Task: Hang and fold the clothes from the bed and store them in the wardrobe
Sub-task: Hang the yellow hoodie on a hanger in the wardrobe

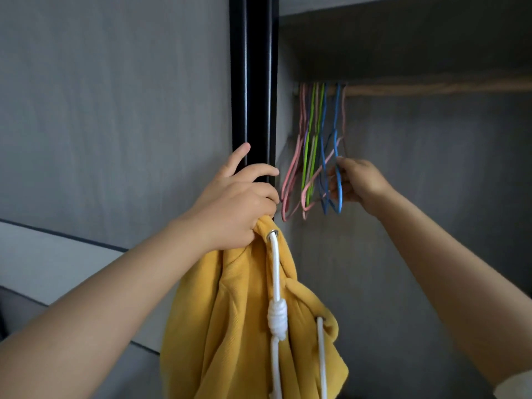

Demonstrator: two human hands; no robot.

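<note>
A yellow hoodie (239, 318) with white drawstrings hangs from my left hand (240, 203), which grips a bunch of its fabric near a metal eyelet, held up beside the black wardrobe frame (253, 82). Index finger and thumb of that hand stick out loosely. Inside the wardrobe, several empty hangers in pink, green and blue hang at the left end of a wooden rail (431, 88). My right hand (355, 181) reaches in and pinches the lower part of a blue hanger (337, 156), the rightmost blue one.
The wardrobe interior is grey, with a shelf (403, 7) above the rail. A grey door panel (115, 110) fills the left. A light surface (43, 269) shows at the lower left.
</note>
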